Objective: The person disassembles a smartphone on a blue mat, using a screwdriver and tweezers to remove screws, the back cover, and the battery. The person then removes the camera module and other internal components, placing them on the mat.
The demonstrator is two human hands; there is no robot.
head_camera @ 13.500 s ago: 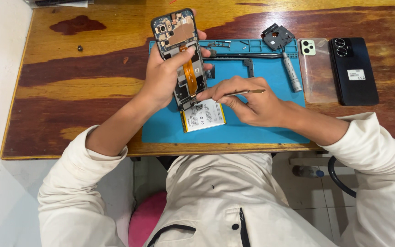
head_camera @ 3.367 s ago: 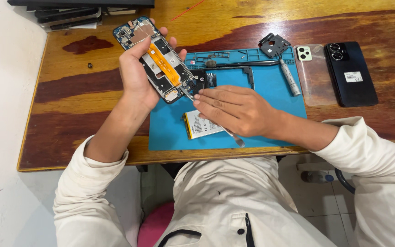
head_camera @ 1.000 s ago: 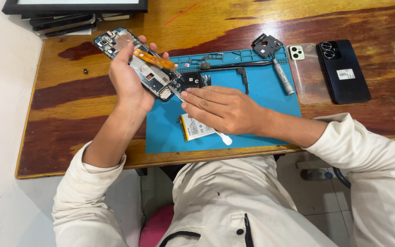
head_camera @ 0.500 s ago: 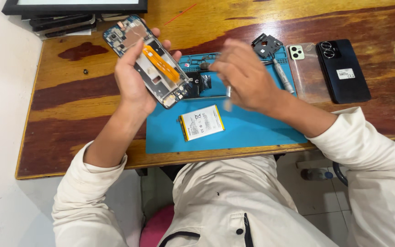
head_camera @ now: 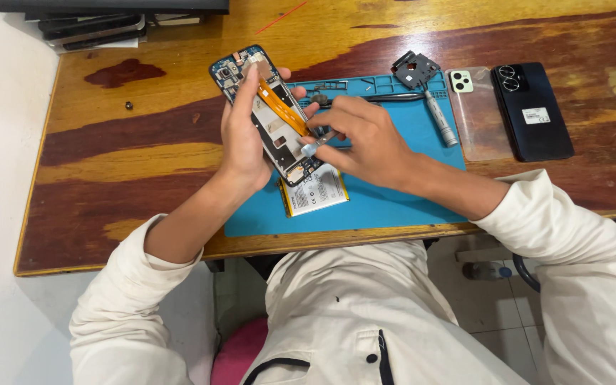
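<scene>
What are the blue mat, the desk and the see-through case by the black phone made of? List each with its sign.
Blue mat: looks like matte silicone or rubber; flat, no glare, moulded compartments along its far edge.
Desk: varnished wood; grain streaks and a glossy sheen, with worn patches.
See-through case: probably soft clear plastic; the wood shows through it.
</scene>
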